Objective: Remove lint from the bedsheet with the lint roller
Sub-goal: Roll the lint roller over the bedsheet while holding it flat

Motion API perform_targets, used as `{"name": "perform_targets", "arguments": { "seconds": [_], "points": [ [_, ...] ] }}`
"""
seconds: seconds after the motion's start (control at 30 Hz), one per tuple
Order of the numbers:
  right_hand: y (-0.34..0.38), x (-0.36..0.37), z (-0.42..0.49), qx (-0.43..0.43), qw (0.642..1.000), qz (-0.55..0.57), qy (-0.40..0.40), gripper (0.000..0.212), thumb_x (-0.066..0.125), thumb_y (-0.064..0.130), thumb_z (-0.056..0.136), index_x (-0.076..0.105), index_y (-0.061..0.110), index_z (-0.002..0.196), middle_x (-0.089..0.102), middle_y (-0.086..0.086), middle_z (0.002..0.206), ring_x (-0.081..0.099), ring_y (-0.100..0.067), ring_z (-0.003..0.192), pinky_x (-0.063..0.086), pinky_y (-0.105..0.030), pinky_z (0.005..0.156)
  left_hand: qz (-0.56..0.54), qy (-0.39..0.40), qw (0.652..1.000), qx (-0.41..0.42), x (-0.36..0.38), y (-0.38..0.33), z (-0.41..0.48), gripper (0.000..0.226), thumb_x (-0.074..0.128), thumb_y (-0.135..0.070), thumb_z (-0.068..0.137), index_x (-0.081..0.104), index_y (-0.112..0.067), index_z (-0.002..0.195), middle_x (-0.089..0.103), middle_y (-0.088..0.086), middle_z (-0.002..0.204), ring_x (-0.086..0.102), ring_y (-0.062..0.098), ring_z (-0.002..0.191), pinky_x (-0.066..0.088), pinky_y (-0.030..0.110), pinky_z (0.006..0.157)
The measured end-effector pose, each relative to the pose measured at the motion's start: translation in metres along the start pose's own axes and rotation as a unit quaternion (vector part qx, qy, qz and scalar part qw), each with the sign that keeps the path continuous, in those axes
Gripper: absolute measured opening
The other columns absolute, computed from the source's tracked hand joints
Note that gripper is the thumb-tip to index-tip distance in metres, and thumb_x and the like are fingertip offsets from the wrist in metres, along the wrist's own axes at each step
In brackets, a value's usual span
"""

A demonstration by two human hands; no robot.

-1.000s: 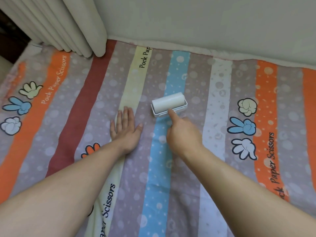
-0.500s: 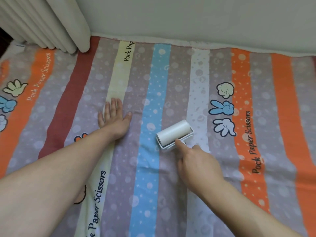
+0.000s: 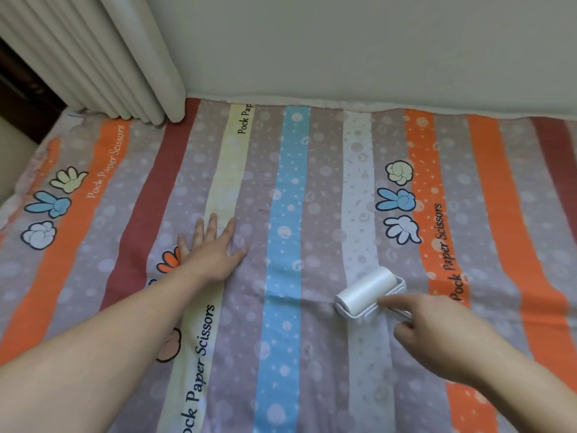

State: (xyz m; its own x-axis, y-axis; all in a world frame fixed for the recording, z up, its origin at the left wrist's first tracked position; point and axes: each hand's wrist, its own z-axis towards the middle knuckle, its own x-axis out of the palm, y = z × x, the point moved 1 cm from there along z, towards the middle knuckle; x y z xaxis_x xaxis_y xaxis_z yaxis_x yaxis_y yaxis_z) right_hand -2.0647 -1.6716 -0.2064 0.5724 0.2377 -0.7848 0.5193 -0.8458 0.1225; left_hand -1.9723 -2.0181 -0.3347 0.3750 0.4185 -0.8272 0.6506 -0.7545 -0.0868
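My right hand (image 3: 437,334) has its grip closed round the handle of the white, cylinder-shaped lint roller (image 3: 367,290), forefinger stretched forward onto its frame (the handle itself is mostly hidden under my palm). The roller lies on the multicoloured striped fabric bedsheet (image 3: 512,214), on the white dotted stripe (image 3: 359,182) just right of the pale blue stripe (image 3: 288,189), towards its near end. My left hand (image 3: 212,254) lies flat with its fingers spread, left of the blue stripe, pressing the cloth at the yellow band (image 3: 224,182).

I judge the job part-way at best. The roll's paper looks clean white, and I can pick out no lint at this sharpness, so I cannot tell which bands are done. Most of the sheet either side of the blue stripe probably remains.

Along the yellow band and the orange bands (image 3: 420,151) I read "Pock Paper Scissors". Cartoon hands (image 3: 401,201) sit right of the blue stripe.
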Motion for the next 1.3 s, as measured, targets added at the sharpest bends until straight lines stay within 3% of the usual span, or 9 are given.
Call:
{"name": "perform_targets", "arguments": {
  "seconds": [0.07, 0.13, 0.2, 0.3, 0.4, 0.53, 0.83, 1.3],
  "points": [
    [0.003, -0.022, -0.004, 0.005, 1.0, 0.013, 0.012, 0.05, 0.044, 0.028, 0.086, 0.048, 0.054, 0.129, 0.064, 0.016, 0.104, 0.05, 0.004, 0.068, 0.041, -0.014, 0.054, 0.009, -0.004, 1.0, 0.009, -0.001, 0.007, 0.008, 0.086, 0.028, -0.082, 0.091, -0.014, -0.046, 0.157, -0.028, -0.003, 0.165, -0.029, 0.024, 0.151, -0.013, 0.063, 0.118],
    [0.019, -0.039, 0.001, 0.016, 0.999, 0.028, -0.017, 0.05, 0.045, 0.029, 0.087, 0.047, 0.056, 0.129, 0.055, 0.018, 0.084, 0.038, 0.004, 0.054, 0.031, -0.013, 0.046, 0.015, -0.013, 0.999, 0.03, -0.003, 0.014, 0.018, 0.089, 0.028, -0.085, 0.088, -0.016, -0.046, 0.156, -0.031, -0.002, 0.164, -0.034, 0.022, 0.149, -0.016, 0.064, 0.116],
    [0.048, -0.045, 0.025, 0.015, 0.995, 0.057, -0.078, 0.053, 0.045, 0.026, 0.088, 0.045, 0.054, 0.133, 0.055, 0.015, 0.08, 0.044, 0.0, 0.058, 0.034, -0.021, 0.048, 0.009, -0.022, 0.998, 0.059, -0.003, 0.02, 0.028, 0.086, 0.026, -0.083, 0.09, -0.017, -0.046, 0.155, -0.033, -0.002, 0.163, -0.038, 0.02, 0.146, -0.02, 0.065, 0.114],
    [0.108, -0.038, 0.081, 0.009, 0.978, 0.138, -0.158, 0.057, 0.043, 0.02, 0.09, 0.042, 0.046, 0.141, 0.067, 0.001, 0.107, 0.057, -0.019, 0.081, 0.045, -0.03, 0.063, 0.01, -0.045, 0.995, 0.09, -0.003, 0.033, 0.041, 0.079, 0.022, -0.074, 0.097, -0.017, -0.041, 0.158, -0.033, -0.006, 0.163, -0.037, 0.018, 0.147, -0.022, 0.063, 0.115],
    [0.163, -0.031, 0.142, -0.004, 0.969, 0.152, -0.195, 0.057, 0.043, 0.018, 0.09, 0.041, 0.038, 0.144, 0.062, -0.007, 0.127, 0.058, -0.031, 0.107, 0.049, -0.036, 0.084, 0.024, -0.059, 0.994, 0.091, -0.008, 0.058, 0.054, 0.083, 0.019, -0.073, 0.096, -0.018, -0.033, 0.159, -0.029, -0.01, 0.164, -0.034, 0.016, 0.148, -0.019, 0.06, 0.118],
    [0.199, -0.022, 0.203, 0.016, 0.971, 0.143, -0.191, 0.057, 0.044, 0.021, 0.091, 0.039, 0.035, 0.145, 0.058, -0.01, 0.133, 0.055, -0.032, 0.118, 0.048, -0.038, 0.093, 0.02, -0.062, 0.993, 0.096, -0.015, 0.081, 0.067, 0.091, 0.018, -0.08, 0.092, -0.022, -0.03, 0.157, -0.035, -0.01, 0.162, -0.037, 0.016, 0.147, -0.023, 0.058, 0.116],
    [0.185, 0.0, 0.177, 0.044, 0.984, 0.09, -0.146, 0.057, 0.042, 0.019, 0.092, 0.037, 0.038, 0.146, 0.061, -0.015, 0.113, 0.057, -0.033, 0.1, 0.038, -0.034, 0.07, 0.017, -0.069, 0.991, 0.11, -0.016, 0.08, 0.066, 0.089, 0.013, -0.077, 0.093, -0.027, -0.028, 0.156, -0.042, -0.005, 0.159, -0.043, 0.02, 0.143, -0.029, 0.056, 0.11],
    [0.136, 0.043, 0.083, 0.043, 0.992, 0.052, -0.108, 0.057, 0.041, 0.027, 0.092, 0.033, 0.048, 0.143, 0.059, -0.001, 0.1, 0.059, -0.022, 0.091, 0.039, -0.033, 0.063, 0.042, -0.062, 0.993, 0.096, -0.019, 0.075, 0.058, 0.097, 0.01, -0.086, 0.086, -0.026, -0.028, 0.156, -0.039, -0.007, 0.16, -0.04, 0.018, 0.146, -0.026, 0.057, 0.114]
  ]
}}
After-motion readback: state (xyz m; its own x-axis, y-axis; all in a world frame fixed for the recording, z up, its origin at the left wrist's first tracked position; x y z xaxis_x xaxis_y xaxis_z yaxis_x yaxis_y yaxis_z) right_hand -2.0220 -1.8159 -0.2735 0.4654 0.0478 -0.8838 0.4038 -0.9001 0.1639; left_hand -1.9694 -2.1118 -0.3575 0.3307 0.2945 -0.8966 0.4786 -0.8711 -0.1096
